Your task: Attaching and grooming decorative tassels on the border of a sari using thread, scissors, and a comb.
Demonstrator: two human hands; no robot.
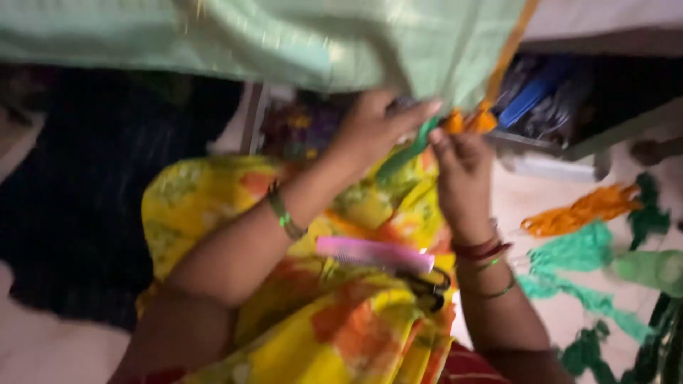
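From my feed: left hand (370, 128) pinches the green cloth (284, 35) edge, right hand (462, 167) is closed on green thread (405, 153). Pink comb (373, 254) on the lap.

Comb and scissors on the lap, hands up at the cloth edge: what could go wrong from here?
1. The pink comb and black scissors lie loose on the sloping yellow lap cloth; a knee shift could slide them off.
2. Both hands, left hand and right hand, pinch threads at the green cloth hem; a hard pull may pucker it.
3. Loose thread bundles on the floor lie close together and could tangle.
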